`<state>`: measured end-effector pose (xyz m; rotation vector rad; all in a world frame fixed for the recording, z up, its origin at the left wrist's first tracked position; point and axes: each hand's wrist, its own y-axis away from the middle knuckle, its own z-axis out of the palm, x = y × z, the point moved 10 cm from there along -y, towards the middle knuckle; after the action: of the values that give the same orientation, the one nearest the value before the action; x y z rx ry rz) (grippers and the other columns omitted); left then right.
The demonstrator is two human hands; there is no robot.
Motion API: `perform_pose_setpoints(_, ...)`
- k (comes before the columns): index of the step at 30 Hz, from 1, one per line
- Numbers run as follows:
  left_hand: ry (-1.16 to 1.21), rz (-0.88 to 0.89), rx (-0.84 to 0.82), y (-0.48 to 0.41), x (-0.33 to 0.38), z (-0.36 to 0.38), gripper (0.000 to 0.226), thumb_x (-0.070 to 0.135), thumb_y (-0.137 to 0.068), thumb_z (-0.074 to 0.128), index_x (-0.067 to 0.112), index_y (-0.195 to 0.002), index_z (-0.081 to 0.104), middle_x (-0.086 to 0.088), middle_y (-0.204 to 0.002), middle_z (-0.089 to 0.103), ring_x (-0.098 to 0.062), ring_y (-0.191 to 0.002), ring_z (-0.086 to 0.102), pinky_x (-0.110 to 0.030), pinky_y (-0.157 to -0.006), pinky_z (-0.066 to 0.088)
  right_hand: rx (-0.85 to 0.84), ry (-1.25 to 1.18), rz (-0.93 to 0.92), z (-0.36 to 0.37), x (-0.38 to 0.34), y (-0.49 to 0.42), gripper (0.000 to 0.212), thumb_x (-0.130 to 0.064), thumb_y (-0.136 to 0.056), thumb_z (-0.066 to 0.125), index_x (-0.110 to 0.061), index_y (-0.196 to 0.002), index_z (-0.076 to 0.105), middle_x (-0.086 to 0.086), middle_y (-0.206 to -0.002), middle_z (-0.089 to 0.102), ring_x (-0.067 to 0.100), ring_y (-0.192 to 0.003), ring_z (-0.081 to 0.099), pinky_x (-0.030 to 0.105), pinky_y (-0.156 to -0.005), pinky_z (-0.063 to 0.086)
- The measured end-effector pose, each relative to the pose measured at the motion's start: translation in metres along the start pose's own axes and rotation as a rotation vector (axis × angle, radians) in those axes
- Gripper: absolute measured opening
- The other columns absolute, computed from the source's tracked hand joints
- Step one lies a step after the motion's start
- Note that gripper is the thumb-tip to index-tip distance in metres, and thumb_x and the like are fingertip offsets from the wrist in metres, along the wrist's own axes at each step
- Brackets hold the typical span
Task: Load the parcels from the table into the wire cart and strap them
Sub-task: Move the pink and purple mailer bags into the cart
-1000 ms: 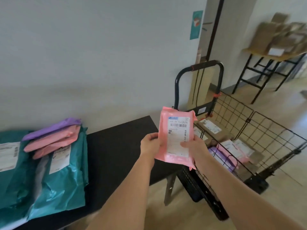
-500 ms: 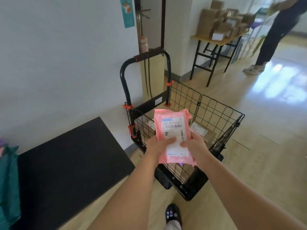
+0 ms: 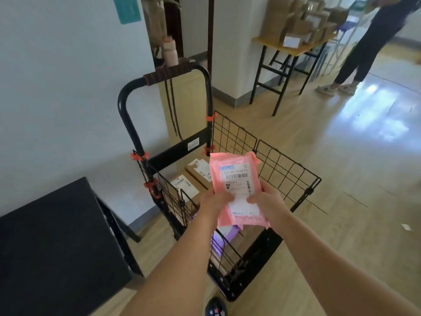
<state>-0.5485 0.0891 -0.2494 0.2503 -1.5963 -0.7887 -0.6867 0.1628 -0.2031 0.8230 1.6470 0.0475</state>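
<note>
Light wood flooring [image 3: 341, 160] is running across the room, w/ a white wall [image 3: 57, 87] on the left. We are looking down at a black wire cart [image 3: 287, 172] standing just beside the black table [image 3: 50, 247], which is showing only one corner at lower left.

1. We are holding a pink parcel [image 3: 237, 176] in the air above the cart's open top, lbl side facing us, barcode end pointing away.
2. Our left hand [image 3: 214, 200] is gripping the parcel's left edge: thumb on the lbl side, fingers wrapped behind.
3. Our right hand [image 3: 267, 201] is gripping the right edge the same way. Both hands are clamping the lower half of the parcel.

Cart contents: two cardboard boxes [image 3: 183, 187] w/ white lbls are lying flat side by side at the handle end. A purple parcel [image 3: 227, 233] is showing under the pink one.

Cart fittings: the handle [image 3: 127, 94], a black tube hoop, is rising at the far end. Orange clips [image 3: 210, 117] are fixing the mesh to the frame, and dark cords [image 3: 173, 110] are hanging from the top bar.

Bkgd: a second table [image 3: 293, 51] is carrying stacked brown cartons [image 3: 296, 21], blurred. Another person [image 3: 369, 49] in dark clothing is standing beside it at upper right. One dark shoe [image 3: 215, 307] is showing at the btm edge.
</note>
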Motion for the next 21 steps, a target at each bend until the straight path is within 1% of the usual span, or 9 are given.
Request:
perform_pose_setpoints(3, -0.025, 0.015, 0.005, -0.024, 0.016, 0.020, 0.041, -0.006, -0.083, 0.057, 0.007, -0.121, 0.060, -0.007, -0.111, 0.064, -0.032, -0.108, 0.059, -0.045, -0.094, 0.051, 0.054, 0.037, -0.014, -0.023, -0.011, -0.025, 0.043, 0.005, -0.085, 0.058, -0.016, -0.123, 0.052, 0.001, -0.112, 0.063, 0.024, -0.106, 0.059, 0.031, -0.071, 0.051)
perform_pose_setpoints(6, -0.062, 0.012, 0.033, -0.038, 0.024, 0.034, 0.036, -0.008, -0.085, 0.048, 0.013, -0.112, 0.058, -0.003, -0.100, 0.064, -0.031, -0.107, 0.059, -0.043, -0.087, 0.052, 0.102, 0.075, -0.039, -0.043, -0.015, -0.046, 0.035, -0.004, -0.089, 0.062, -0.014, -0.119, 0.049, -0.001, -0.108, 0.062, 0.014, -0.092, 0.060, 0.021, -0.059, 0.047)
perform_pose_setpoints(9, -0.064, -0.001, 0.036, -0.051, 0.023, 0.047, 0.043, -0.009, -0.088, 0.042, 0.012, -0.121, 0.059, -0.006, -0.114, 0.065, -0.030, -0.111, 0.058, -0.047, -0.095, 0.051, 0.096, 0.241, -0.074, -0.052, -0.018, -0.066, 0.021, -0.017, -0.094, 0.061, -0.011, -0.113, 0.055, -0.001, -0.103, 0.065, 0.011, -0.085, 0.062, 0.023, -0.060, 0.051)
perform_pose_setpoints(11, -0.068, -0.001, 0.049, -0.062, 0.023, 0.053, 0.045, -0.010, -0.088, 0.040, 0.013, -0.121, 0.060, -0.004, -0.115, 0.064, -0.027, -0.111, 0.058, -0.045, -0.095, 0.051, 0.087, 0.312, -0.083, -0.056, -0.019, -0.081, 0.017, -0.022, -0.095, 0.060, -0.011, -0.108, 0.057, -0.001, -0.096, 0.065, 0.011, -0.079, 0.063, 0.025, -0.062, 0.055)
perform_pose_setpoints(12, -0.067, -0.015, 0.052, -0.067, 0.021, 0.056, 0.045, -0.011, -0.088, 0.039, 0.013, -0.121, 0.059, -0.004, -0.114, 0.064, -0.026, -0.110, 0.058, -0.043, -0.094, 0.051, 0.080, 0.334, -0.086, -0.057, -0.020, -0.089, 0.015, -0.022, -0.096, 0.059, -0.011, -0.106, 0.057, -0.002, -0.092, 0.065, 0.010, -0.076, 0.063, 0.024, -0.061, 0.054)
perform_pose_setpoints(14, -0.053, -0.049, 0.035, -0.078, 0.017, 0.064, 0.050, -0.012, -0.086, 0.037, 0.012, -0.124, 0.059, -0.005, -0.118, 0.064, -0.028, -0.113, 0.057, -0.045, -0.097, 0.050, 0.062, 0.371, -0.090, -0.059, -0.019, -0.106, 0.012, -0.023, -0.097, 0.058, -0.012, -0.103, 0.056, -0.003, -0.088, 0.063, 0.009, -0.070, 0.060, 0.022, -0.057, 0.052)
perform_pose_setpoints(18, -0.008, -0.126, 0.079, -0.114, -0.002, 0.080, 0.063, -0.006, -0.066, 0.041, 0.020, -0.120, 0.061, -0.009, -0.122, 0.065, -0.035, -0.115, 0.058, -0.054, -0.097, 0.049, 0.006, 0.453, -0.080, -0.064, -0.010, -0.150, 0.010, -0.023, -0.098, 0.056, -0.015, -0.094, 0.051, -0.003, -0.084, 0.059, 0.008, -0.064, 0.056, 0.019, -0.049, 0.042)
perform_pose_setpoints(19, 0.005, -0.136, 0.102, -0.123, -0.004, 0.084, 0.062, -0.004, -0.068, 0.043, 0.021, -0.121, 0.062, -0.010, -0.124, 0.064, -0.036, -0.115, 0.058, -0.055, -0.097, 0.050, -0.014, 0.464, -0.076, -0.066, -0.008, -0.163, 0.009, -0.022, -0.098, 0.056, -0.015, -0.094, 0.051, -0.001, -0.085, 0.060, 0.008, -0.063, 0.055, 0.019, -0.049, 0.042)
perform_pose_setpoints(21, 0.054, -0.143, 0.150, -0.135, -0.006, 0.096, 0.056, -0.009, -0.077, 0.042, 0.014, -0.125, 0.062, -0.009, -0.121, 0.066, -0.035, -0.115, 0.059, -0.052, -0.098, 0.050, -0.059, 0.499, -0.079, -0.073, -0.003, -0.191, 0.009, -0.019, -0.098, 0.055, -0.011, -0.095, 0.054, 0.002, -0.086, 0.061, 0.009, -0.060, 0.052, 0.019, -0.049, 0.042)
